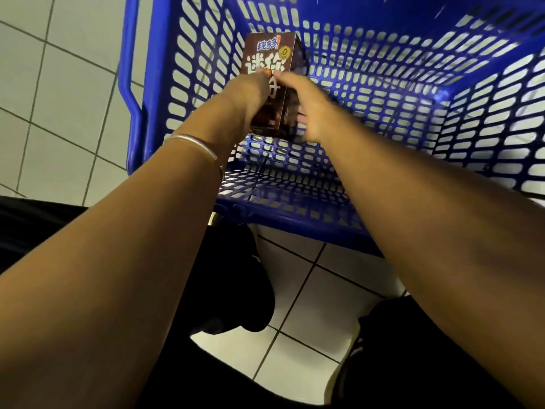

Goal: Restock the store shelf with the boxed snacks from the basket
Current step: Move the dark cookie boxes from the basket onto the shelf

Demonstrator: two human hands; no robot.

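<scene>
Down in the head view, inside the blue basket (383,84) on the tiled floor (59,84), 1 brown snack box (269,59) lies straight ahead of both hands, its long axis running away from the person. The left hand (250,95) grips its left edge and the right hand (306,113) clasps its right side, equally near, so the lift likely goes straight up and back. A dark blur (302,54) just behind may be a 2nd box; I cannot tell.

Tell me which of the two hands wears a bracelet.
The left hand: a silver bangle circles its wrist; the right hand has none. Both grip the snack box.
</scene>
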